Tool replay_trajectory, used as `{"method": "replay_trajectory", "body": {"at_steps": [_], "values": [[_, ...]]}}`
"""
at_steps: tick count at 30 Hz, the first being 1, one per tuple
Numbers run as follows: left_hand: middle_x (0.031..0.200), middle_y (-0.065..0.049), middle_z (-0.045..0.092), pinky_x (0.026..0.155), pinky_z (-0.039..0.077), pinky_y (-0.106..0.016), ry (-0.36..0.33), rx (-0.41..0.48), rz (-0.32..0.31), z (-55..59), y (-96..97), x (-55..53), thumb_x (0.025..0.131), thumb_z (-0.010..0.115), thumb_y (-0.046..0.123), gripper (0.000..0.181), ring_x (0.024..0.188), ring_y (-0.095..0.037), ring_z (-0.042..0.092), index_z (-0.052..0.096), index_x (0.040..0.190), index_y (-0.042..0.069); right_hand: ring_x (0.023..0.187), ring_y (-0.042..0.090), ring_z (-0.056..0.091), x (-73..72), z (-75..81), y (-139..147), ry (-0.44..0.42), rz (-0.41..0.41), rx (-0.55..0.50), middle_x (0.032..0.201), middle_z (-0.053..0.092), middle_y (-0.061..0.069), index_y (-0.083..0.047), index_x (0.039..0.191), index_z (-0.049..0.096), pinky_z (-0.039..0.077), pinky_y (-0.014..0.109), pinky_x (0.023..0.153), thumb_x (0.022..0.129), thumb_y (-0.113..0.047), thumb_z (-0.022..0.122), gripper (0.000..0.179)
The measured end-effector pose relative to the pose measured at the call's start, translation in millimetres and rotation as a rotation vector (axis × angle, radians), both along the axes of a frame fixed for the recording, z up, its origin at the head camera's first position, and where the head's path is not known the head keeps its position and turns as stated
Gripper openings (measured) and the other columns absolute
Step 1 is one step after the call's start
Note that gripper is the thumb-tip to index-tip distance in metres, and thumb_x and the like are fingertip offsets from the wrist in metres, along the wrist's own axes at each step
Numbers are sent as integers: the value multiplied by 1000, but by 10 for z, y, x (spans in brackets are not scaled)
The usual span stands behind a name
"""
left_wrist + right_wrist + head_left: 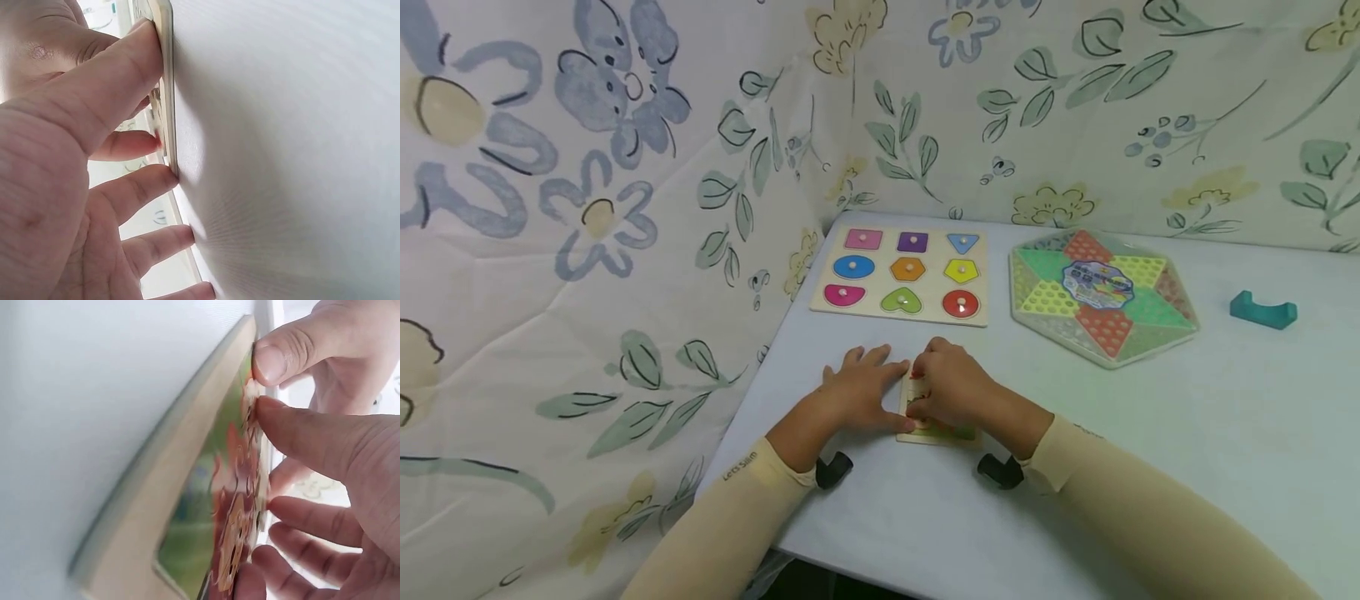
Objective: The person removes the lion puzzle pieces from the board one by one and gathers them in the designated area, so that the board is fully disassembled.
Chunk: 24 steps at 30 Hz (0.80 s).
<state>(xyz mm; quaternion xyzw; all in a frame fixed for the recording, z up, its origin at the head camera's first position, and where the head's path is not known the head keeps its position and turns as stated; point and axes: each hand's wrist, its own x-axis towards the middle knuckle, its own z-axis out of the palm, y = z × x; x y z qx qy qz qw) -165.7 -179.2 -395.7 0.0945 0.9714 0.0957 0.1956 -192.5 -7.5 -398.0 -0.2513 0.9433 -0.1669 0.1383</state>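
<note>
A small wooden jigsaw puzzle board (916, 438) with a green and red-brown picture lies on the table under both hands. My left hand (867, 389) is at its left side with fingers spread. In the left wrist view the left thumb (128, 69) presses the board's edge, and the index fingertip touches the edge further along. Over the board, my right hand (955, 385) has curled fingers, and it holds a puzzle piece (255, 428) between thumb and fingers at the picture's surface. The hand covers much of the picture in the head view.
Behind the hands lies a wooden shape board (880, 314) with coloured knobbed pieces. Right of it is a hexagonal game board (1101, 358) under clear plastic. A teal curved block (1262, 311) sits further right. Floral cloth (700, 275) hangs along the table's left and back.
</note>
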Motion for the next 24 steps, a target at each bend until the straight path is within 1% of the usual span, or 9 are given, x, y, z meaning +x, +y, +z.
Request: {"method": "replay_trajectory", "body": {"at_steps": [2,5,7,10,13,15,19,21,24], "values": [[170,-4,24,110,21,-82,0,6,-2,-6,7,2,76,82,60,94,156,-42,14,41,157,34,101,21,56,-2,-6,15,-2,-22,-11,118,62,6,-13,114,74,58,33,87,77,-40,91,49],[170,-4,25,110,21,-82,0,9,-2,-5,13,6,76,83,59,94,156,-42,14,42,157,34,101,21,59,-6,-17,38,-6,-66,-67,113,67,3,-14,115,73,58,36,91,83,-32,87,39],[170,-4,25,111,21,-81,-2,9,2,2,12,8,77,83,58,93,156,-41,14,42,157,34,96,19,61,-17,-16,68,-4,-77,-125,106,70,1,-14,114,73,59,36,89,87,-25,84,31],[169,-4,25,111,21,-81,-6,9,7,6,13,11,77,83,57,93,156,-41,15,42,157,33,88,17,62,-53,0,163,-38,-70,-223,96,71,-2,-14,114,73,60,31,81,92,-17,78,23],[169,-5,25,112,21,-80,-8,14,5,-4,24,11,77,83,57,93,156,-41,15,42,157,33,87,17,64,-110,68,366,-110,-70,-299,96,71,-2,-16,114,74,60,29,77,94,-16,75,19],[170,-5,24,112,21,-80,-8,16,3,-12,32,12,77,83,57,94,156,-41,14,41,158,34,88,17,65,-165,117,560,-170,-95,-335,98,71,-1,-16,112,76,59,29,76,95,-17,75,17],[170,-5,24,113,20,-79,-7,19,0,-12,28,8,77,83,58,94,156,-41,14,39,158,35,84,18,65,-254,181,969,-274,-155,-309,98,73,2,-13,109,78,57,30,73,95,-17,74,15],[170,-5,24,112,21,-80,-9,24,-1,3,17,9,77,83,57,94,156,-41,14,40,158,36,84,18,63,-274,163,1119,-311,-167,-252,96,73,1,-12,109,78,55,29,72,95,-18,74,15],[170,-6,24,112,21,-80,-17,28,-3,29,6,18,78,84,55,93,155,-42,14,40,158,35,83,18,60,-262,82,1237,-279,-146,-169,93,74,-1,-13,106,79,53,29,71,95,-18,74,13]]}}
